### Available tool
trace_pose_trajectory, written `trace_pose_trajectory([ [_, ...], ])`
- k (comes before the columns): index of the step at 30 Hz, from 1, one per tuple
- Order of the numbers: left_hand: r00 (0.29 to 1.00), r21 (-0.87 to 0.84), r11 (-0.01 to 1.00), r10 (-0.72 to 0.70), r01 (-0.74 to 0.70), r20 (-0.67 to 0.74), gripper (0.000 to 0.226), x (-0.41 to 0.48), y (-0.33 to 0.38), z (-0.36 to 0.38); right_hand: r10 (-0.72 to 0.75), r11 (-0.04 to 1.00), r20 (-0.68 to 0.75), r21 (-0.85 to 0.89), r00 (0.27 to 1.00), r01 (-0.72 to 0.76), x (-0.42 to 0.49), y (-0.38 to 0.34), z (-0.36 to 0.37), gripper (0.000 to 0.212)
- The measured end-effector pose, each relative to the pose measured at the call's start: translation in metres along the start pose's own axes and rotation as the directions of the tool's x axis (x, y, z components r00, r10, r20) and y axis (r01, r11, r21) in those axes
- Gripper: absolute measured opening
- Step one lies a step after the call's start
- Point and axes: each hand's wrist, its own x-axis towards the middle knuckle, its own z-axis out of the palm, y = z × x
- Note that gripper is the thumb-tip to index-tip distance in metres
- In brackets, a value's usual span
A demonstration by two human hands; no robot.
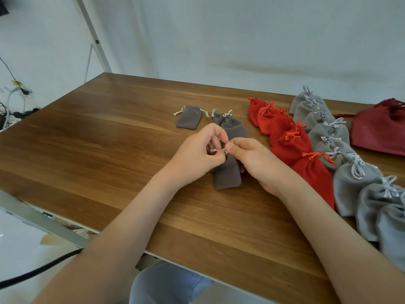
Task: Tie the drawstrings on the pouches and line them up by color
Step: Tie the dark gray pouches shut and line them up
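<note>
We're pinching the white drawstring (214,150) of a brown pouch (226,174) between left hand (197,152) and right hand (252,159), mid-table (109,150). Its long axis is running 12–6: mouth at 12, hidden by our fingers, closed end at 6. Two spare brown pouches (189,120) are lying at 12. Red pouches (289,143) and grey pouches (350,183) are lining up at 3, with a dark red bag (381,132) at 2.
</note>
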Motion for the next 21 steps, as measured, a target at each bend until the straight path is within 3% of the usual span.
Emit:
trace_pose_trajectory([
  [4, 0.987, 0.244, 0.965, 0.124, -0.097, -0.100, 0.021, 0.001, -0.001, 0.007, -0.015, 0.996, -0.008, 0.089, 1.000, 0.016, 0.001, 0.000, 0.000, 0.026],
  [10, 0.936, 0.453, 0.861, 0.322, -0.229, -0.139, 0.018, 0.000, -0.009, 0.014, -0.015, 0.988, -0.045, 0.156, 0.999, 0.022, 0.004, 0.003, -0.004, 0.022],
  [15, 0.923, 0.444, 0.869, 0.331, -0.218, -0.195, 0.014, -0.001, -0.014, 0.009, -0.020, 0.908, -0.047, 0.417, 0.999, 0.038, 0.002, 0.001, -0.003, 0.018],
  [21, 0.921, 0.381, 0.901, 0.311, -0.207, -0.234, 0.018, 0.000, -0.011, 0.011, -0.059, 0.942, -0.039, 0.329, 0.998, 0.068, 0.002, 0.004, -0.003, 0.022],
])
